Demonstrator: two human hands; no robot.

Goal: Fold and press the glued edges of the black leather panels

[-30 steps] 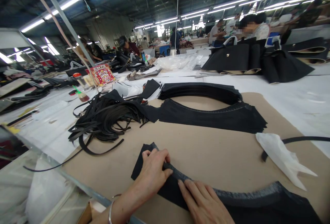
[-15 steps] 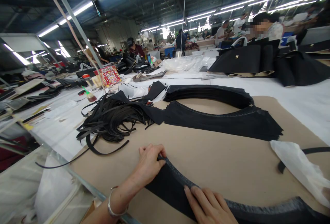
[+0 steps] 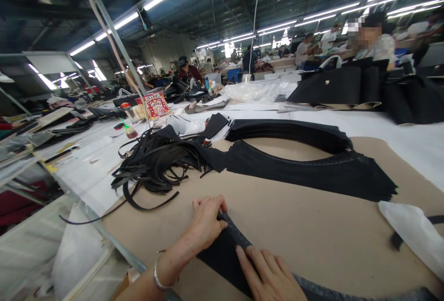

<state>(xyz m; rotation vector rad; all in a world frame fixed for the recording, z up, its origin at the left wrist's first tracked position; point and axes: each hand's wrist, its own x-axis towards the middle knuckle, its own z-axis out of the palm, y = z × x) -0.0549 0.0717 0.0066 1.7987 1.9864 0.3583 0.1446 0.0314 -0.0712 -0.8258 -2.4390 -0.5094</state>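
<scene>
Pinched in your left hand (image 3: 208, 222): the edge of a black curved piece (image 3: 222, 259), lying on the near part of the tan board (image 3: 294, 218).
Your left arm reaches in over the board's near-left edge, back of the hand upward, thumb and fingertips close together. Your right hand (image 3: 267, 273) rests palm-down on the piece, fingers stretched out side by side. Black panels (image 3: 305, 174) lie across the board's far part.

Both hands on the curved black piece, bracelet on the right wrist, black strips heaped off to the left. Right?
One slip: the bracelet is on the left wrist, as the head view shows. The rest holds: left hand and right hand on the curved black piece, black strips heaped off to the left.
</scene>
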